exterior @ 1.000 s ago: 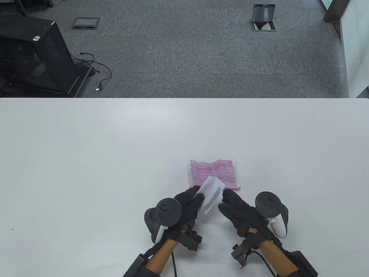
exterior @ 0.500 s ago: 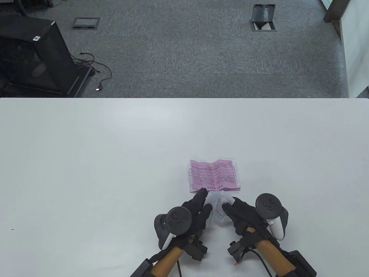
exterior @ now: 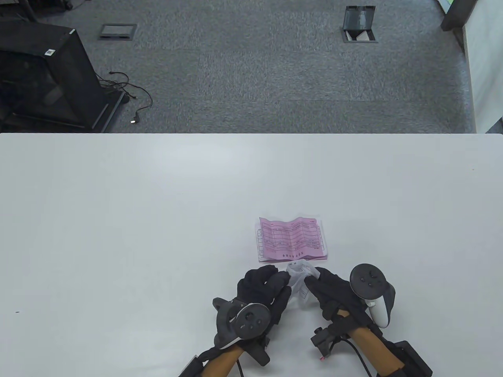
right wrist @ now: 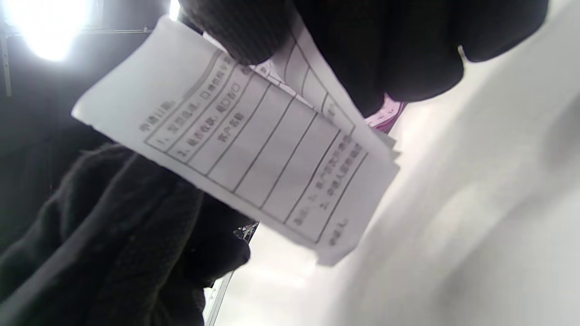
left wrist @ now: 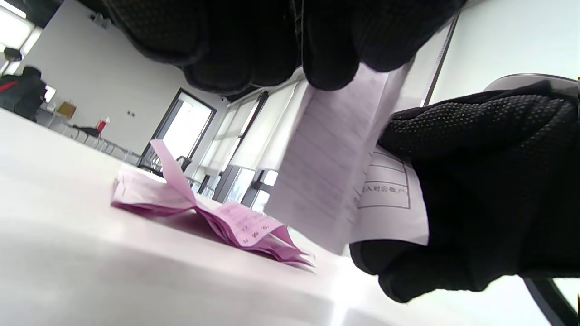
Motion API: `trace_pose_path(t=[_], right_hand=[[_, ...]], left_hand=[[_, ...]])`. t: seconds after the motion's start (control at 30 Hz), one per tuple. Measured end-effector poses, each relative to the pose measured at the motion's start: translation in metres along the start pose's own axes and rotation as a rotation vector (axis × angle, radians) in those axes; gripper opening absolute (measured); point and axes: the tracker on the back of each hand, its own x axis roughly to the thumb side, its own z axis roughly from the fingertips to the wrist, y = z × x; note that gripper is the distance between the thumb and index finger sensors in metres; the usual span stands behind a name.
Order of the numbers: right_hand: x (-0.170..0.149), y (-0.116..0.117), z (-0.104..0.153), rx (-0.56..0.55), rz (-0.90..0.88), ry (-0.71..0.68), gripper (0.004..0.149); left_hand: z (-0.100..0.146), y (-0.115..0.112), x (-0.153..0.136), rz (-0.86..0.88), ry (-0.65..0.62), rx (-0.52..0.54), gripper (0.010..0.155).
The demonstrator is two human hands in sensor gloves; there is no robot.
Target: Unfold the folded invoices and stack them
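A: What do I have in the table view?

B: I see my left hand (exterior: 264, 288) and my right hand (exterior: 328, 290) just in front of the pink stack (exterior: 291, 239), on its near side. Both pinch one folded white invoice (exterior: 299, 279) between them, lifted off the table (exterior: 118, 220). I judge the step is the unfolding of this sheet; the pink stack already lies open, with creases.

A: And the left wrist view?

B: My left fingers (left wrist: 331, 54) are curled over the upper edge of the invoice (left wrist: 326, 181), and the right hand (left wrist: 480, 190) grips its other side. The pink stack (left wrist: 213, 213) lies behind it on the table. One printed box has characters, but I cannot read them.

A: The right wrist view?

B: The right fingers (right wrist: 253, 31) clamp the top of the invoice (right wrist: 253, 154); the left hand (right wrist: 113, 244) is below it. I see a ruled table with lines of small print, too blurred to read. No brand is visible.

A: Next move?

B: I think the hands must pull apart gently, so the paper opens without tearing, and then lay it on the pink stack.
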Motion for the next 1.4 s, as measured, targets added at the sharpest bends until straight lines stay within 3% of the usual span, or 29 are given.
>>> trace_pose_path(t=[0.2, 0.27, 0.37, 0.53, 0.6, 0.73, 1.03, 1.23, 1.33, 1.4], right_hand=[[0.001, 0.001, 0.001, 0.005, 0.014, -0.019, 0.041], [0.003, 0.002, 0.002, 0.012, 0.021, -0.03, 0.041], [0.004, -0.001, 0.002, 0.006, 0.048, -0.047, 0.041], [0.004, -0.025, -0.005, -0.025, 0.239, -0.097, 0.039], [0.004, -0.034, -0.006, -0.04, 0.331, -0.108, 0.039], [0.003, -0.038, -0.008, -0.004, 0.462, -0.118, 0.038], [-0.004, -0.009, -0.011, 0.055, 0.888, -0.009, 0.038], [-0.004, -0.001, -0.011, 0.066, 0.966, -0.001, 0.038], [-0.004, -0.002, -0.011, 0.067, 0.97, 0.012, 0.038], [-0.005, -0.004, -0.011, 0.066, 0.972, 0.019, 0.038]], left_hand=[[-0.002, -0.004, -0.008, 0.164, 0.025, -0.075, 0.079], [-0.002, -0.004, -0.008, 0.132, 0.064, -0.056, 0.071], [-0.002, -0.002, -0.011, 0.132, 0.116, -0.013, 0.042], [0.0, 0.007, -0.034, 0.339, 0.271, -0.012, 0.04], [-0.001, 0.012, -0.044, 0.336, 0.324, -0.047, 0.04], [-0.002, 0.011, -0.053, 0.234, 0.378, -0.164, 0.041], [-0.013, -0.012, -0.034, -0.145, 0.391, -0.352, 0.046], [-0.018, -0.023, -0.019, -0.427, 0.336, -0.476, 0.07], [-0.016, -0.023, -0.013, -0.544, 0.3, -0.456, 0.089], [-0.014, -0.022, -0.013, -0.533, 0.281, -0.457, 0.097]])
